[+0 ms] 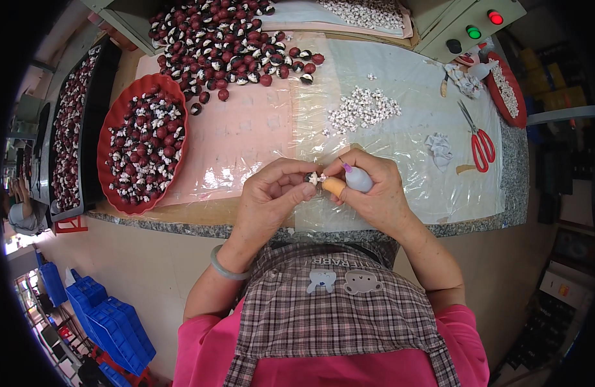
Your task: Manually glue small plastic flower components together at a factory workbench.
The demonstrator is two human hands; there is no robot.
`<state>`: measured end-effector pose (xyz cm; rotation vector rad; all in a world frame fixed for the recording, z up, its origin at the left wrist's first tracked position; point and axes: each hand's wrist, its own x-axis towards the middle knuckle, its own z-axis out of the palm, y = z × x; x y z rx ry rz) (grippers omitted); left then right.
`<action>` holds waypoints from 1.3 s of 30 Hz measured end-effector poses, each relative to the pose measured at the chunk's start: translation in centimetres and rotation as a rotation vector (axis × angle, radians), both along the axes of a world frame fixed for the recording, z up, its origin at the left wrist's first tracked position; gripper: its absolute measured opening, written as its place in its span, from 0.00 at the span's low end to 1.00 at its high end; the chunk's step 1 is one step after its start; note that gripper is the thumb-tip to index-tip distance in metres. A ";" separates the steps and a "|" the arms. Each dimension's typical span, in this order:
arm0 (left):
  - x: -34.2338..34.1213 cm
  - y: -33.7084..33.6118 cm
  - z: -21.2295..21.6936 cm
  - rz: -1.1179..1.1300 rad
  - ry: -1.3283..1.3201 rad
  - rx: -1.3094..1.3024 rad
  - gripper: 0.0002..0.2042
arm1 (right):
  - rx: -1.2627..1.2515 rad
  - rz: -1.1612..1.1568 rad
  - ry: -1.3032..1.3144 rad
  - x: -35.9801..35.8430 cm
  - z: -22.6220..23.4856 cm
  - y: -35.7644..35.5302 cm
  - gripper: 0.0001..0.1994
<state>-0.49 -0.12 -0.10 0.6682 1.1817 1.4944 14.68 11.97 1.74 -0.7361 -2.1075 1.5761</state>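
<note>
Workshop counter (pixel 484 216) with a stone edge, covered by clear plastic sheet and pink backing, seen from above. We hold our left hand (pixel 272 193) and right hand (pixel 372 187) together just above the near edge of the counter. Left fingers (pixel 297 191) are pinched around a small dark bead with a white flower piece (pixel 313 178), held between both hands. Right fingers are clenched around a small white glue bottle (pixel 357 178) with a purple tip, its nozzle pointing toward the bead; an orange cap covers one right fingertip (pixel 334 186). We wear a pale bangle (pixel 225 267) on the left wrist and a checked apron. Far left sits a red oval tray (pixel 110 138) full of red and black beads; a loose pile of beads (pixel 226 45) lies beyond it. A small heap of white flower pieces (pixel 363 106) lies mid-counter, well apart from our hands. Red-handled scissors (pixel 479 142) lie to the right, near a crumpled tissue (pixel 441 149).
</note>
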 end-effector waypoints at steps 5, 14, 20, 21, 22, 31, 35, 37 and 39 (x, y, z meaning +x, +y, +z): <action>0.3 0.0 -0.4 0.042 0.200 0.071 0.14 | -0.069 -0.025 -0.036 0.1 0.7 -0.5 0.09; 0.8 0.2 0.3 0.113 0.566 0.151 0.14 | 0.130 -0.055 0.233 0.1 -1.7 -1.1 0.07; 0.5 0.4 0.2 0.078 0.558 0.158 0.13 | 0.096 -0.028 0.201 0.2 -1.5 -0.8 0.07; 0.4 0.5 0.1 0.067 0.498 0.139 0.13 | 0.103 -0.031 0.211 0.2 -1.3 -0.4 0.07; 0.4 0.6 0.0 0.057 0.439 0.117 0.12 | 0.166 0.004 0.174 0.1 -1.3 0.0 0.08; -5.2 6.6 -0.8 0.108 0.326 -0.067 0.09 | 0.203 -0.038 0.145 1.1 -0.1 1.3 0.12; -6.2 10.9 0.1 0.250 1.124 0.133 0.09 | 0.227 -0.041 0.139 1.6 -0.3 1.0 0.10; -6.6 12.2 -0.7 0.231 1.166 0.124 0.10 | 0.217 -0.040 0.141 1.8 -0.4 1.0 0.10; -6.5 13.0 -1.1 0.172 1.428 0.082 0.10 | 0.228 -0.037 0.118 2.0 -0.7 1.1 0.10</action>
